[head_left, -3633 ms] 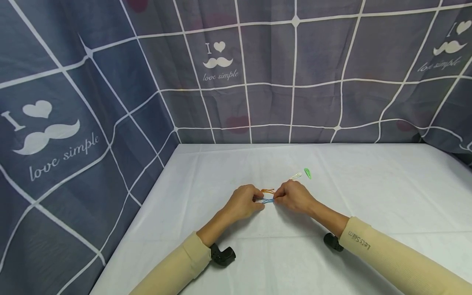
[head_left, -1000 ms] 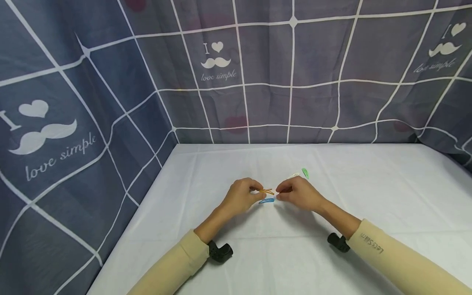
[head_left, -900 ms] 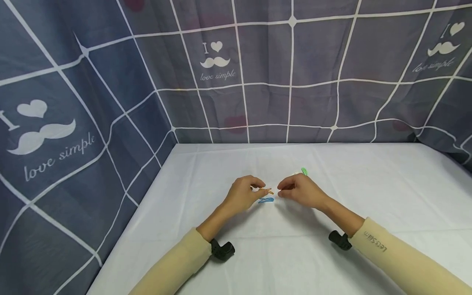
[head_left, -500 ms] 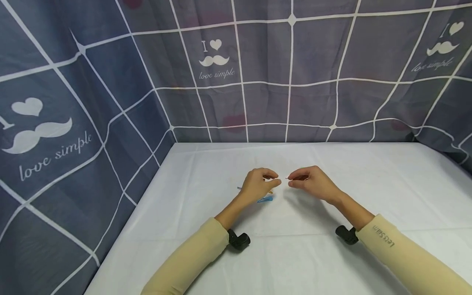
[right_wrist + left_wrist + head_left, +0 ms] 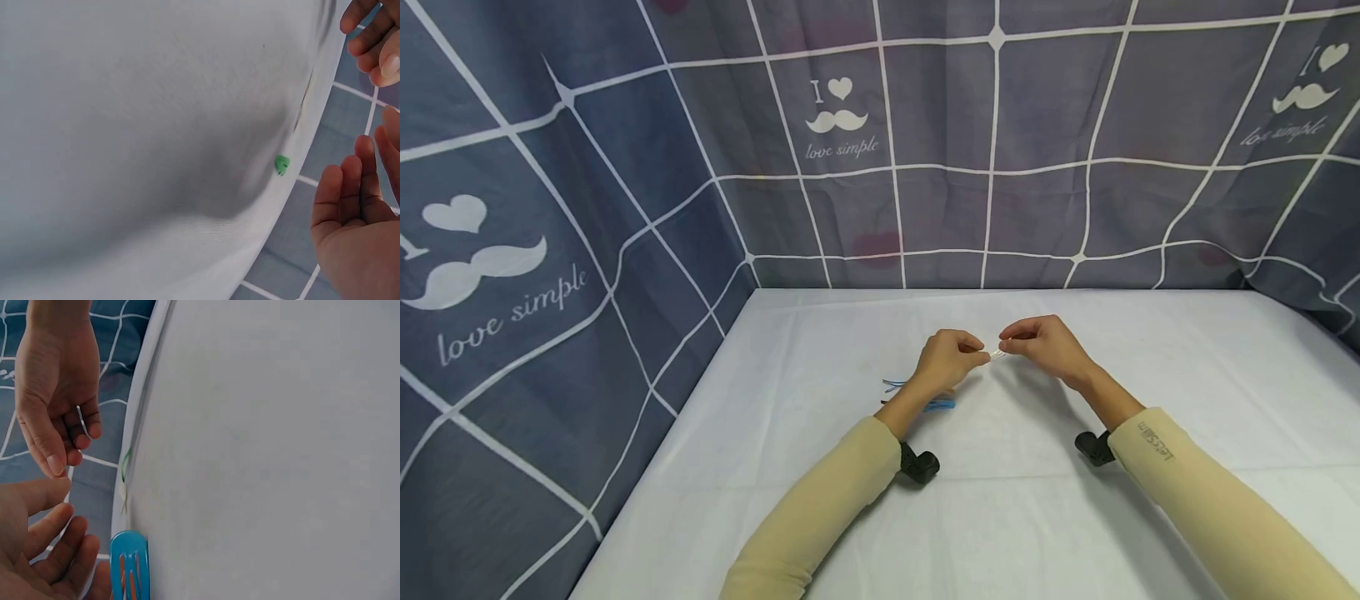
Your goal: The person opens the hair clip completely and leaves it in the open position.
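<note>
A white hair clip [image 5: 997, 355] shows between the fingertips of both hands in the head view. My left hand [image 5: 949, 358] is at its left end, and my right hand [image 5: 1045, 348] is at the other end. In the left wrist view a gap shows between the left thumb [image 5: 50, 490] and its loosely bent fingers. The right wrist view shows the right fingers [image 5: 344, 194] fairly straight and apart from the thumb. A green hair clip [image 5: 282, 165] lies below the right hand; that hand hides it in the head view.
A blue snap hair clip [image 5: 129, 565] lies near the left wrist, with orange showing through its slots. Another blue clip [image 5: 893, 385] lies left of the forearm, which partly covers the group. White cloth [image 5: 1000, 517] covers the table; a checked curtain [image 5: 940, 208] stands behind it.
The hands have left the blue and orange clips and moved right and away from the body to the white clip. The blue and orange clips stay on the table behind the left forearm.
</note>
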### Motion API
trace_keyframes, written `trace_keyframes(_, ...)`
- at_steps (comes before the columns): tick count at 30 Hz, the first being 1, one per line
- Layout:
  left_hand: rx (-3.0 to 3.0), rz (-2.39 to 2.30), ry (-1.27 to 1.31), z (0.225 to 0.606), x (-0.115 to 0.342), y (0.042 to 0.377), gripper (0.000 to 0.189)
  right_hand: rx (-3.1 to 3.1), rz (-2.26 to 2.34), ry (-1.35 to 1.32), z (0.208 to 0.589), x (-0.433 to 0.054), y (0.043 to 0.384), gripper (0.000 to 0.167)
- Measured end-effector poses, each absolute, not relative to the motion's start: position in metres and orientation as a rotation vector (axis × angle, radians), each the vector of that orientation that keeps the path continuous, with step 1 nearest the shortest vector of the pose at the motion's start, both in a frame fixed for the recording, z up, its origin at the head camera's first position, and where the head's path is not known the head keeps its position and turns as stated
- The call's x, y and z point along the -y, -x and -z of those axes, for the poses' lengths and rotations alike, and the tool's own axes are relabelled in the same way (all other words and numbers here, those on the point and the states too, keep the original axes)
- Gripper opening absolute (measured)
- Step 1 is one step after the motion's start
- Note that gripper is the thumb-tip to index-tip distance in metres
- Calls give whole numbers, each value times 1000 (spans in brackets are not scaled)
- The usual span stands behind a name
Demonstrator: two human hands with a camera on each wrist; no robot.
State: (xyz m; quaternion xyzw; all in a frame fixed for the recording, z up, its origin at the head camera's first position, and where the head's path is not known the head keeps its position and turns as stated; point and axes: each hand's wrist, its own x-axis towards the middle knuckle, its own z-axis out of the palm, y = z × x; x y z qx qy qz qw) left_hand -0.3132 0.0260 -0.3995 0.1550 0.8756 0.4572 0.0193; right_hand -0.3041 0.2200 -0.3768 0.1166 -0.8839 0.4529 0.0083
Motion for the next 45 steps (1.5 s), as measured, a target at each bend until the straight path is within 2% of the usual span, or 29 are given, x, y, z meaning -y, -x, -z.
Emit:
trace_keyframes(14,-2741,-1357,-242,410,-44,326,14,2779,-1477,-241,396,-229,313,30)
trace_keyframes(27,-2799,-1232,-307,412,-47,328,13,2910,-1456,-258,398,-227,317,36)
trace_keyframes(45,-2813,-1206,-343,411,-46,328,9,2938,-1348,-261,397,-222,319,29)
